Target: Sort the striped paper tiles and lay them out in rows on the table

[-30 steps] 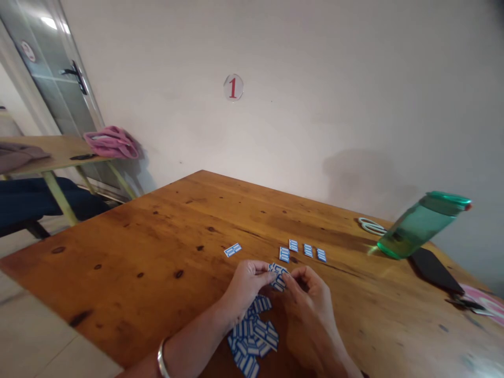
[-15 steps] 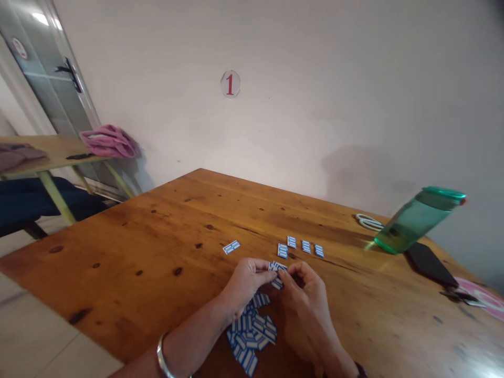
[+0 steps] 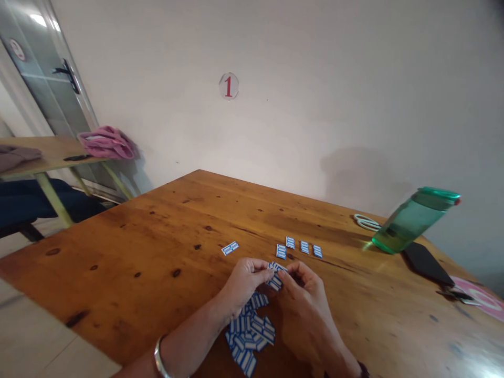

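Observation:
My left hand [image 3: 243, 287] pinches a few small blue-and-white printed labels [image 3: 275, 283] between thumb and fingers. On their other side, my right hand [image 3: 307, 295] grips the same labels with thumb and forefinger. Beneath my left wrist lies a loose heap of similar labels [image 3: 252, 333], partly hidden by the forearm. Beyond my hands, several small label stacks [image 3: 304, 247] sit in a rough row. Apart from them, to the left, rests another blue-and-white label piece [image 3: 230, 248].
A tilted-looking green bottle [image 3: 413, 220] stands at the right of the wooden table [image 3: 157, 247]. Near it are a white cable [image 3: 366, 222], a dark flat phone-like object [image 3: 427, 264] and a pink round item [image 3: 482, 296]. A pink cloth [image 3: 107, 143] lies on another table at left.
The whole view has shifted very slightly. Both hands keep hold of the labels in nearly the same place, with only small finger movement.

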`<state>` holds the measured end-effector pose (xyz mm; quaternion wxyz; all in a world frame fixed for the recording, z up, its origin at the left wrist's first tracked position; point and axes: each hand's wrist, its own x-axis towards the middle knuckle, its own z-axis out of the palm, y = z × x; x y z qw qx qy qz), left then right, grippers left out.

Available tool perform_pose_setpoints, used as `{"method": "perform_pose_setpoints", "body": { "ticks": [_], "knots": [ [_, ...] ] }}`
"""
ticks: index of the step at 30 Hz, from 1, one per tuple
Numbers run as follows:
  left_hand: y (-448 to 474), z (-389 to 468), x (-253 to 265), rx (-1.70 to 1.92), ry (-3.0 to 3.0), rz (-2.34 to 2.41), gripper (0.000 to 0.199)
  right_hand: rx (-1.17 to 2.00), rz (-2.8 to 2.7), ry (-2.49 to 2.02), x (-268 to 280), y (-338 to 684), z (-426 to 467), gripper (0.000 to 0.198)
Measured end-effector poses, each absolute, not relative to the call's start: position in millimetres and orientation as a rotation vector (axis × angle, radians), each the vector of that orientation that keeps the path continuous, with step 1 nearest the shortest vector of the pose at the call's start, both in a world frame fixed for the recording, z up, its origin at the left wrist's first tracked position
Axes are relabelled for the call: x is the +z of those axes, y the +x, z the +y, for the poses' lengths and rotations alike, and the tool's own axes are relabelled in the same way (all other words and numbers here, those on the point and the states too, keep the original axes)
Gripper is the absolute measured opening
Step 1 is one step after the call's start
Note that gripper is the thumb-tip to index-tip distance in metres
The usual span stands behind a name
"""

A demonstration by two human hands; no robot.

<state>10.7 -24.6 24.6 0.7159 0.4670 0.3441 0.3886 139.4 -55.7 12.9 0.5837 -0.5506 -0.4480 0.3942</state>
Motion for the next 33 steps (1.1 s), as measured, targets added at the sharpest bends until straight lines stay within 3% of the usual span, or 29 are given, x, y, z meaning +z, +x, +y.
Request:
{"method": "perform_pose_setpoints", "body": {
  "ticks": [18,33],
  "knots": [
    [9.4,-25.0,23.2,0.847,1.100,0.777,0.024,0.938,-1.083,-1.305,4.7,143.1,-53.0,0.029],
    [10.0,-24.4,18.6,0.825,1.118,0.764,0.032,0.891,-1.130,-1.323,3.0,144.4,-51.8,0.027]
  ]
}}
